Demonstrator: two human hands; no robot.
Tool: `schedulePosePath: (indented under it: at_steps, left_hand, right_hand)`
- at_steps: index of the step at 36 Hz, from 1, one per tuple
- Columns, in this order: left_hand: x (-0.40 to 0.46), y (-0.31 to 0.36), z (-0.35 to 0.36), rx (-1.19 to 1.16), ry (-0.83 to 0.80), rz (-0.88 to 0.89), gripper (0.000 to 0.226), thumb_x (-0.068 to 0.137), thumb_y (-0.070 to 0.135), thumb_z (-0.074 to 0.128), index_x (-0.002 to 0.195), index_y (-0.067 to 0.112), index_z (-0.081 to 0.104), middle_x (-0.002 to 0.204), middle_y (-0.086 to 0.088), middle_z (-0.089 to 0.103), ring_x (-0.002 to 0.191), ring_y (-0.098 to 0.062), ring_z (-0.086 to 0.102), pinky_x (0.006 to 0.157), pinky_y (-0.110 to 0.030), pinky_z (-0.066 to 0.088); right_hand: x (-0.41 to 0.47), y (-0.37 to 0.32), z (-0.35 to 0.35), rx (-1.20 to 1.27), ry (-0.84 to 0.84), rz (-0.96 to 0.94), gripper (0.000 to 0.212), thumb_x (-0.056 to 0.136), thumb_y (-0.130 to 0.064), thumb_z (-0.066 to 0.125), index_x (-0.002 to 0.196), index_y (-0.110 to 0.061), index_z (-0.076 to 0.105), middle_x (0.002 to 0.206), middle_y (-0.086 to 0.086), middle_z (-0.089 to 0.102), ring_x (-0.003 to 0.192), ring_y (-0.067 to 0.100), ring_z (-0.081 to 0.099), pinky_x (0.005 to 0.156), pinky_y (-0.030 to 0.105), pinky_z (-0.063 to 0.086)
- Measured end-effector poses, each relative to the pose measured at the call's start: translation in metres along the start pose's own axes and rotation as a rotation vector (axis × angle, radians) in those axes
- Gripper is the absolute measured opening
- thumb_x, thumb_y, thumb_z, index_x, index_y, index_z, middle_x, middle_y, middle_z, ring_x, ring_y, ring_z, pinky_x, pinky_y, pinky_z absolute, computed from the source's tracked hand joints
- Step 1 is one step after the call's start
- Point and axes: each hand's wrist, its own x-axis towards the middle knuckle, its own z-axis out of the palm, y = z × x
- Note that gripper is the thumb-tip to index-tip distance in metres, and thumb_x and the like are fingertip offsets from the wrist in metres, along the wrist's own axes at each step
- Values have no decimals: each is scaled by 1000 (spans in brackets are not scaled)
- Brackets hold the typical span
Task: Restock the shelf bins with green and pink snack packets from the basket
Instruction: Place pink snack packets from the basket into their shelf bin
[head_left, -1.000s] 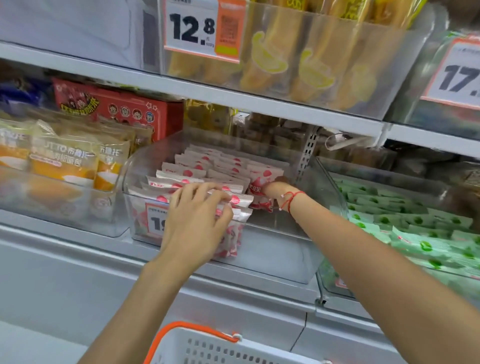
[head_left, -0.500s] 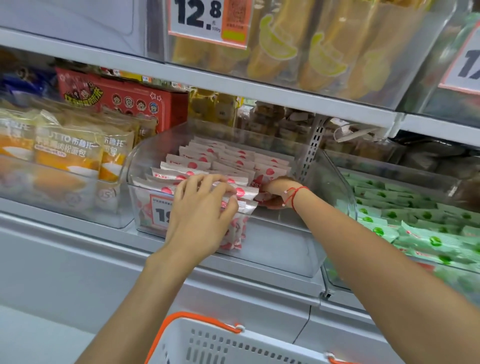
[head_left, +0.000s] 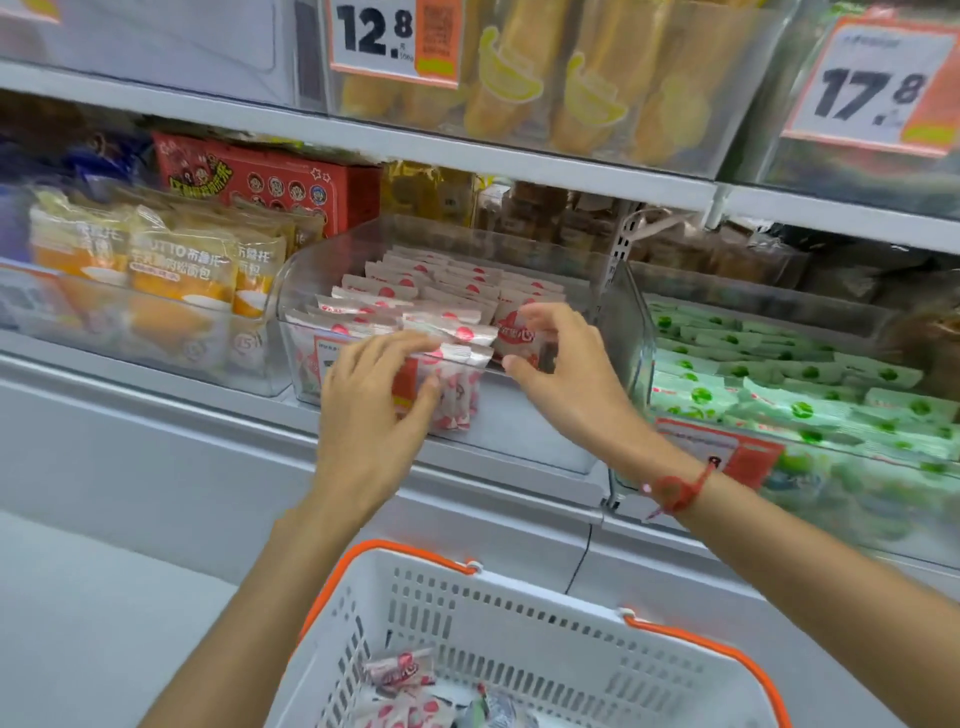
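Pink packets (head_left: 415, 306) — both hands, left hand (head_left: 371, 400) and right hand (head_left: 561, 371), fingers loosely curled.

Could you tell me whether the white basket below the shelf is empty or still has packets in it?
Not empty: a few pink packets still lie at the bottom of the white basket.

Two bare forearms, no sleeves showing — a thin red braided string bracelet (head_left: 675, 491) circles the right wrist.
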Motion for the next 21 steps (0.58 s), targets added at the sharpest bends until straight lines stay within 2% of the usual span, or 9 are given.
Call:
schedulePosePath:
  at_steps: [2, 4, 7, 9, 12, 14, 17, 19, 21]
  left_hand:
    - [-25, 2, -3, -37, 37, -81, 23, 88, 26, 55, 110, 30, 62, 107, 19, 58, 105, -5, 43, 89, -28, 36]
    - [-51, -2, -2, -67, -5, -209, 19, 90, 24, 59, 106, 33, 63, 102, 19, 59, 101, -6, 47, 80, -29, 39]
    - [-90, -20, 8, -34, -173, -408, 21, 89, 24, 59, 102, 41, 61, 101, 14, 60, 95, -6, 51, 75, -30, 41]
    - [-113, -36, 16, 13, -312, -482, 21, 89, 22, 59, 105, 37, 62, 106, 11, 63, 95, -8, 55, 78, -29, 44]
    - [-153, -62, 30, 71, -557, -614, 23, 92, 15, 55, 112, 25, 62, 113, 10, 63, 94, -10, 55, 79, -25, 43]
    - [-183, -78, 37, 81, -706, -686, 28, 93, 9, 51, 117, 21, 61, 123, 3, 61, 100, -17, 58, 88, -29, 47]
    - [-222, -100, 46, 263, -1005, -658, 41, 95, 9, 43, 133, 24, 50, 140, 2, 50, 119, -21, 53, 99, -31, 43]
    - [-242, -110, 53, 344, -1225, -641, 51, 95, 10, 42, 144, 23, 38, 147, 0, 40, 129, -22, 45, 105, -32, 39]
    - [-260, -119, 59, 386, -1395, -650, 55, 95, 10, 41, 148, 23, 30, 152, -4, 34, 135, -25, 39, 109, -37, 36]
  right_hand:
    - [-26, 0, 0, 38, 40, -95, 30, 87, -17, 62, 114, -24, 50, 105, -11, 50, 102, 8, 41, 79, 16, 31]
    - [-49, 8, 11, 83, 36, -128, 26, 84, -15, 64, 105, -24, 49, 91, -15, 48, 87, 4, 42, 72, 13, 33]
    - [-79, 36, 40, 71, -78, -53, 28, 82, -17, 68, 99, -25, 47, 84, -13, 47, 77, -1, 43, 67, 12, 35]
    - [-98, 59, 63, 69, -220, 59, 27, 82, -18, 67, 99, -23, 47, 83, -11, 48, 72, 1, 44, 63, 17, 35]
    - [-126, 95, 99, 38, -444, 244, 21, 83, -17, 66, 96, -24, 51, 83, -9, 52, 74, 9, 49, 68, 29, 43]
    - [-144, 117, 122, 32, -584, 373, 17, 84, -14, 65, 95, -23, 56, 85, -6, 57, 78, 12, 55, 74, 29, 47]
    - [-167, 143, 154, -34, -751, 444, 13, 88, -15, 59, 99, -16, 65, 99, -1, 63, 89, 15, 58, 80, 27, 48]
    - [-179, 152, 174, -54, -859, 463, 19, 91, -15, 55, 101, -7, 69, 114, 4, 66, 97, 19, 62, 83, 27, 48]
    - [-188, 156, 195, -24, -947, 491, 26, 94, -13, 50, 98, 5, 70, 117, 9, 67, 98, 23, 64, 81, 25, 48]
